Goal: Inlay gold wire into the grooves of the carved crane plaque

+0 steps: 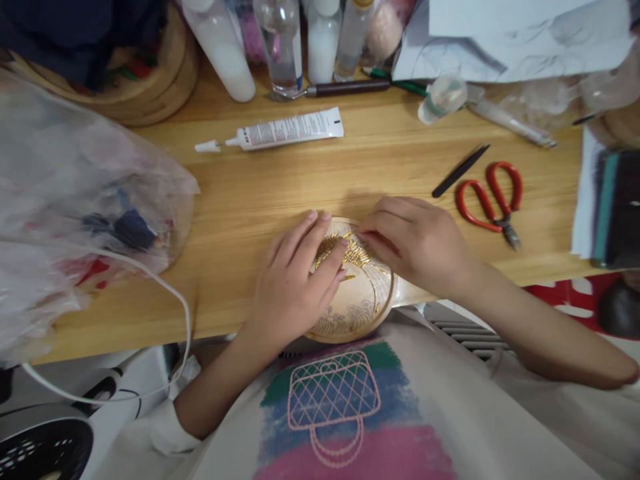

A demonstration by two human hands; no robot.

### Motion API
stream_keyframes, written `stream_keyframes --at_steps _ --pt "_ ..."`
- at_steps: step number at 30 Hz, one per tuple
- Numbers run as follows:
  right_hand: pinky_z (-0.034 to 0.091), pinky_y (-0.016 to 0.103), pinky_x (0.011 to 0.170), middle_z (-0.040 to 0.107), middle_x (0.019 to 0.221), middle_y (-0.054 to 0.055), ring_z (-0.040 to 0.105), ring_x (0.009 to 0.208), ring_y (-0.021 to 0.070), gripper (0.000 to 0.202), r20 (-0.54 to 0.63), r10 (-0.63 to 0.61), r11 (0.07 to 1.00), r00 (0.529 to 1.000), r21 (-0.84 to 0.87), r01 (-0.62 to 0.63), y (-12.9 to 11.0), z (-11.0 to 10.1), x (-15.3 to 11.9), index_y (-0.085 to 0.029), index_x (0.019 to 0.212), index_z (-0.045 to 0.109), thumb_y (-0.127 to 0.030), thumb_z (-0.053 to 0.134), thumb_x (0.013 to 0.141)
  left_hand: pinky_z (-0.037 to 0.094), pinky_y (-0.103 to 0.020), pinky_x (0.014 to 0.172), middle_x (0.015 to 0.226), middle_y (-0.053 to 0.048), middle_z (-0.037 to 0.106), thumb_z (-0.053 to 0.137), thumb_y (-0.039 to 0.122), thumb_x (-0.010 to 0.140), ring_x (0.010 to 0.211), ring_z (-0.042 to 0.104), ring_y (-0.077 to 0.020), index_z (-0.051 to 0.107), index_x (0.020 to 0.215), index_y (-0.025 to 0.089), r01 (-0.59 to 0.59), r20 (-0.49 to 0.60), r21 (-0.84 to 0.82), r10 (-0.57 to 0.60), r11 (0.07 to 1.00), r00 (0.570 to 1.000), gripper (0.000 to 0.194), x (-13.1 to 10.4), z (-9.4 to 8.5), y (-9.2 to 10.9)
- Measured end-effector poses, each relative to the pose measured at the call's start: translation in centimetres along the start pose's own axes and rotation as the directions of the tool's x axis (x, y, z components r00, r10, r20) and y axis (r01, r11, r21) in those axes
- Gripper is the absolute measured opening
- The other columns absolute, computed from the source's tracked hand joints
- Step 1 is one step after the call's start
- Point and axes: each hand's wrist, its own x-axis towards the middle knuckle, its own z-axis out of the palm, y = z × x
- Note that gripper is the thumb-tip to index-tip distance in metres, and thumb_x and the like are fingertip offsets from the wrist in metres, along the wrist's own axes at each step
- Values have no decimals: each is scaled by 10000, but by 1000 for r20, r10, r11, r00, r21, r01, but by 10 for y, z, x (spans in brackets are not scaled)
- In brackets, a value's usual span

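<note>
A round, wooden-rimmed panel lies at the table's front edge. Its pale face carries fine drawn lines, and a raised gold pattern of wire or thread covers its upper part. My left hand rests over the panel's left side, fingers spread and stretched out, the tips near the gold pattern. At the upper right rim, my right hand is closed in a pinch. Its fingertips are turned away, so whatever they hold is hidden. Black tweezers and red-handled pliers lie to the right of this hand.
A white tube lies behind the panel beside its small cap. Bottles, a dark-handled tool and papers line the back. Plastic bags and a white cable occupy the left; notebooks lie right.
</note>
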Motion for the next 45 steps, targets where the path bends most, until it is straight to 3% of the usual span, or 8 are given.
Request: stream_keyframes --at_steps 18,27,37,41,45 --pt "405 322 672 691 802 76 568 723 178 274 -10 -7 1000 1000 -11 7 -3 2 -1 -142 845 697 -233 479 982 505 -499 985 1369 -214 594 596 227 940 1288 558 -354 645 1208 148 -1 -16 57 2 998 1000 283 2 2 3" --pt "350 316 642 663 740 47 507 671 164 252 -79 -79 991 994 -112 70 -4 4 -5 -174 789 695 -183 512 961 458 -521 1040 1413 -193 565 587 227 942 1331 519 -339 645 1224 176 46 1 15 -46 999 999 292 0 3 5" --pt "403 297 625 716 809 38 575 688 156 167 -186 -162 975 969 -183 128 -3 3 -13 -177 909 725 -215 568 953 518 -485 947 1344 -214 613 609 227 933 1261 582 -359 659 1172 150 14 -34 77 -12 997 999 256 3 2 6" --pt "462 297 658 737 845 49 639 739 170 166 -199 -72 992 977 -113 50 3 -8 -15 -181 950 714 -256 566 960 500 -488 965 1370 -201 598 605 233 937 1283 562 -349 647 1186 166 31 -16 70 -30 997 999 261 2 2 6" --pt "453 305 610 735 835 83 652 739 197 114 -276 199 969 940 -86 -231 42 -30 -23 -199 902 709 -208 595 905 506 -471 957 1348 -183 619 628 244 922 1266 575 -335 649 1170 170 31 -32 82 -28 996 999 259 2 2 6"
